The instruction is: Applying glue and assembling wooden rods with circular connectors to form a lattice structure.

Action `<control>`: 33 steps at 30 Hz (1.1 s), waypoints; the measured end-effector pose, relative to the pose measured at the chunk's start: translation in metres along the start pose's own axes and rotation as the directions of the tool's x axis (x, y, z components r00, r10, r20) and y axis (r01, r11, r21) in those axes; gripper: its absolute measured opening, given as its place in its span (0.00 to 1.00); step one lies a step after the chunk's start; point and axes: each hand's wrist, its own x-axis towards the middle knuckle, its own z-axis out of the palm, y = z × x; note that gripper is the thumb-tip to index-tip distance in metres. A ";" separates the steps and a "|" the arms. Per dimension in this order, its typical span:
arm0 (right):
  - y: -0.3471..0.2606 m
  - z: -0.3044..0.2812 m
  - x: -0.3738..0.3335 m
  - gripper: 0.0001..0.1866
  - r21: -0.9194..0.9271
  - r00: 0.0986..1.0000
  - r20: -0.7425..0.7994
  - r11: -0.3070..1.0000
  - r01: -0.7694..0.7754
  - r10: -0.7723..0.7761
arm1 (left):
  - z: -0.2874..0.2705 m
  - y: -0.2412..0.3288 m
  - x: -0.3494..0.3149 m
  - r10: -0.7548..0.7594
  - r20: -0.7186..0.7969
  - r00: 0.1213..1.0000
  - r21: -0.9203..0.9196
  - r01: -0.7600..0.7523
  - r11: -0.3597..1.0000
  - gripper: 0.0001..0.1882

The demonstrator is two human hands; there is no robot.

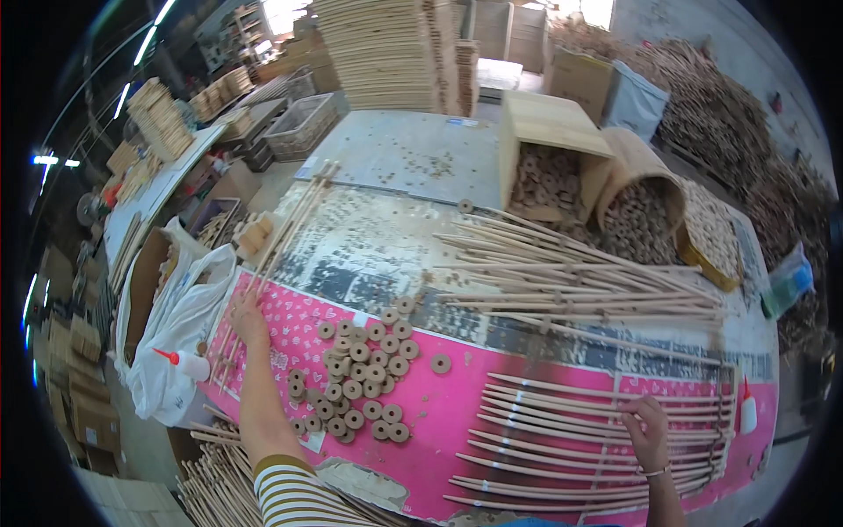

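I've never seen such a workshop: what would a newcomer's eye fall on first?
Probably the bright pink sheet in front, with its heap of holed brown discs. Right of the heap, slim sticks lie in a row by the right fingers. A tall stack of boards rises at the back.

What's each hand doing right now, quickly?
Left hand: at the long wooden rods; whether it grips them cannot be told.
Right hand: partly curled above the row of sticks; grip cannot be told.
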 end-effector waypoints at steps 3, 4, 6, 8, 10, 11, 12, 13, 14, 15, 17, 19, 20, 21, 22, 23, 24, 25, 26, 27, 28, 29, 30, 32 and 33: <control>0.000 -0.003 -0.005 0.06 -0.015 0.995 -0.043 0.996 0.092 -0.093 | -0.008 0.002 0.015 0.033 0.039 0.999 -0.093 -0.029 0.995 0.21; -0.004 -0.008 -0.005 0.06 -0.009 0.997 -0.025 0.998 0.069 -0.069 | -0.023 0.026 0.017 0.130 -0.075 0.989 -0.085 -0.136 0.987 0.22; -0.003 -0.012 -0.013 0.06 0.084 0.998 -0.021 0.995 0.057 -0.055 | -0.091 0.115 0.014 0.233 -0.014 0.972 -0.417 -0.218 0.882 0.23; -0.011 -0.011 -0.027 0.07 0.185 0.998 -0.041 0.981 0.050 -0.043 | -0.123 0.194 -0.021 0.294 0.014 0.956 -0.843 -0.147 0.517 0.25; -0.003 -0.012 -0.048 0.07 0.209 1.000 0.007 0.978 0.006 -0.008 | -0.181 0.305 -0.058 0.489 0.108 0.866 -0.899 -0.125 0.420 0.25; 0.000 -0.008 -0.057 0.07 0.259 1.000 -0.013 0.966 -0.001 0.004 | -0.195 0.349 -0.082 0.590 -0.004 0.808 -0.873 -0.291 0.392 0.25; 0.004 -0.006 -0.067 0.06 0.271 1.000 -0.007 0.962 -0.024 0.028 | -0.228 0.393 -0.095 0.684 -0.143 0.715 -0.877 -0.412 0.247 0.26; 0.004 -0.007 -0.075 0.06 0.283 0.999 0.001 0.958 -0.042 0.044 | -0.245 0.427 -0.110 0.708 -0.245 0.662 -0.873 -0.468 0.136 0.25; -0.001 -0.012 -0.080 0.07 0.304 0.997 0.033 0.950 -0.077 0.070 | -0.250 0.457 -0.128 0.735 -0.268 0.623 -0.911 -0.413 0.018 0.27; -0.001 -0.016 -0.085 0.07 0.312 0.997 0.034 0.947 -0.073 0.066 | -0.262 0.484 -0.144 0.767 -0.266 0.584 -0.879 -0.473 0.055 0.28; -0.003 -0.018 -0.093 0.07 0.351 0.998 0.022 0.934 -0.067 0.064 | -0.272 0.519 -0.162 0.794 -0.296 0.531 -0.830 -0.555 0.061 0.29; -0.003 -0.013 -0.102 0.07 0.356 0.998 -0.001 0.933 -0.057 0.061 | -0.253 0.535 -0.173 0.806 -0.311 0.504 -0.803 -0.593 0.061 0.28; -0.003 -0.010 -0.105 0.08 0.353 0.997 -0.024 0.934 -0.063 0.076 | -0.252 0.537 -0.174 0.823 -0.283 0.493 -0.790 -0.606 0.092 0.27; -0.011 -0.012 -0.106 0.07 0.342 0.992 -0.025 0.934 -0.104 0.120 | -0.252 0.536 -0.176 0.793 -0.286 0.538 -0.793 -0.598 0.120 0.24; -0.013 -0.016 -0.113 0.07 0.286 0.989 -0.035 0.950 -0.127 0.142 | -0.246 0.542 -0.177 0.837 -0.248 0.488 -0.839 -0.540 0.066 0.22; -0.007 -0.017 -0.116 0.07 0.238 0.989 -0.042 0.963 -0.127 0.141 | -0.232 0.547 -0.192 0.730 -0.375 0.572 -0.834 -0.551 0.003 0.22; 0.001 -0.019 -0.119 0.06 0.231 0.988 -0.085 0.967 -0.107 0.130 | -0.247 0.554 -0.191 0.741 -0.373 0.558 -0.862 -0.504 -0.055 0.24; 0.007 -0.020 -0.123 0.06 0.228 0.984 -0.125 0.969 -0.094 0.124 | -0.270 0.549 -0.184 0.680 -0.457 0.573 -0.825 -0.560 -0.082 0.26; 0.008 -0.019 -0.124 0.06 0.242 0.984 -0.126 0.966 -0.094 0.128 | -0.295 0.526 -0.169 0.730 -0.387 0.564 -0.852 -0.522 -0.048 0.27; 0.005 -0.016 -0.121 0.06 0.261 0.985 -0.122 0.961 -0.089 0.124 | -0.308 0.497 -0.153 0.773 -0.309 0.555 -0.875 -0.484 -0.002 0.27; 0.003 -0.012 -0.116 0.06 0.289 0.989 -0.095 0.954 -0.079 0.110 | -0.300 0.472 -0.140 0.645 -0.430 0.632 -0.833 -0.554 -0.013 0.29; 0.004 -0.008 -0.111 0.06 0.309 0.992 -0.063 0.947 -0.084 0.108 | -0.301 0.445 -0.124 0.619 -0.376 0.690 -0.837 -0.540 0.093 0.29; 0.003 -0.006 -0.108 0.06 0.322 0.993 -0.035 0.942 -0.096 0.114 | -0.302 0.417 -0.107 0.585 -0.327 0.743 -0.837 -0.515 0.187 0.29; -0.004 -0.003 -0.097 0.06 0.332 0.997 -0.028 0.942 -0.055 0.068 | -0.302 0.350 -0.068 0.494 -0.176 0.851 -0.690 -0.465 0.555 0.32; -0.008 0.000 -0.091 0.06 0.342 0.999 -0.006 0.938 -0.045 0.050 | -0.281 0.318 -0.052 0.382 -0.220 0.898 -0.639 -0.429 0.639 0.32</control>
